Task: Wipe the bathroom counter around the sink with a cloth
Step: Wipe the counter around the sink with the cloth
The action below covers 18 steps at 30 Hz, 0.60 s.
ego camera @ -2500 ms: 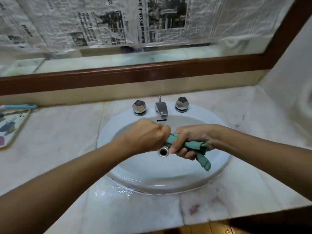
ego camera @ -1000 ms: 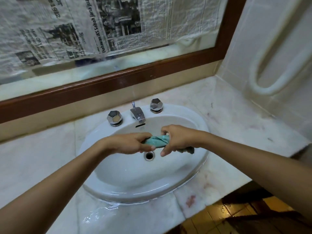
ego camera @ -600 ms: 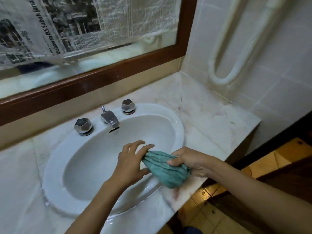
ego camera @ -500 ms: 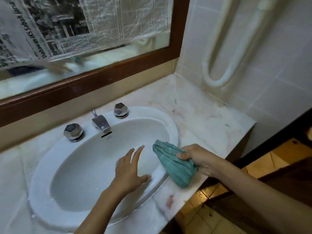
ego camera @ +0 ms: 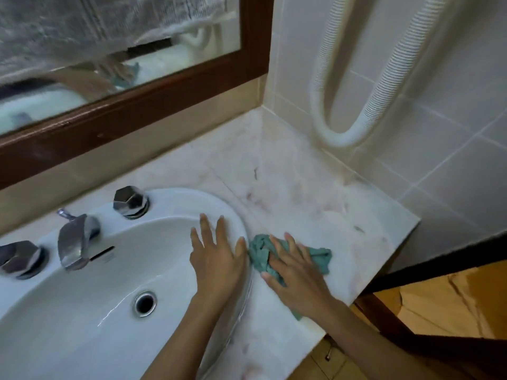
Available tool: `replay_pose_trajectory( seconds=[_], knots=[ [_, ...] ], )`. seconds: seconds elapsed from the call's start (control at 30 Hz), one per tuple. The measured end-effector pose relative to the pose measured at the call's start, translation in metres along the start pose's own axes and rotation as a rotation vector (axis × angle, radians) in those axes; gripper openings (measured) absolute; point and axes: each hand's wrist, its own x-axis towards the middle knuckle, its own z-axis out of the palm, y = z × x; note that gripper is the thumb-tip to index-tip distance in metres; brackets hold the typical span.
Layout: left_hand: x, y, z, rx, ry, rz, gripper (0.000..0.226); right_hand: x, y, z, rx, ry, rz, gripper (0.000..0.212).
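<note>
A crumpled teal cloth (ego camera: 318,256) lies on the pale marble counter (ego camera: 301,193) just right of the white oval sink (ego camera: 82,311). My right hand (ego camera: 296,272) presses flat on the cloth with fingers spread, covering its middle. My left hand (ego camera: 216,259) rests open on the sink's right rim, fingers apart, holding nothing. The two hands almost touch at the sink's edge.
A chrome tap (ego camera: 74,239) and two faceted knobs (ego camera: 130,201) (ego camera: 19,257) sit at the sink's back. A wood-framed mirror (ego camera: 123,111) runs behind. A white ribbed hose (ego camera: 345,133) hangs on the tiled right wall. The counter's edge (ego camera: 384,270) drops to a yellow floor.
Both hands stopped wringing the cloth over the basin. My right hand carried it right and laid it on the counter; my left hand let go and settled on the sink rim.
</note>
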Motion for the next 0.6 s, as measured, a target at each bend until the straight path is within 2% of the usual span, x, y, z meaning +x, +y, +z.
replay_pose_trajectory(
  seconds=[0.2, 0.37, 0.6],
  knots=[
    [0.021, 0.01, 0.026, 0.081, 0.073, -0.053, 0.062, 0.052, 0.017, 0.005, -0.152, 0.021, 0.037, 0.062],
    [0.029, -0.007, 0.037, 0.27, 0.086, 0.024, 0.066, 0.147, 0.017, -0.007, -0.146, -0.025, 0.086, 0.066],
    [0.023, 0.004, 0.032, 0.115, 0.158, -0.044, 0.061, 0.279, -0.009, -0.007, -0.121, -0.042, 0.046, 0.065]
  ],
)
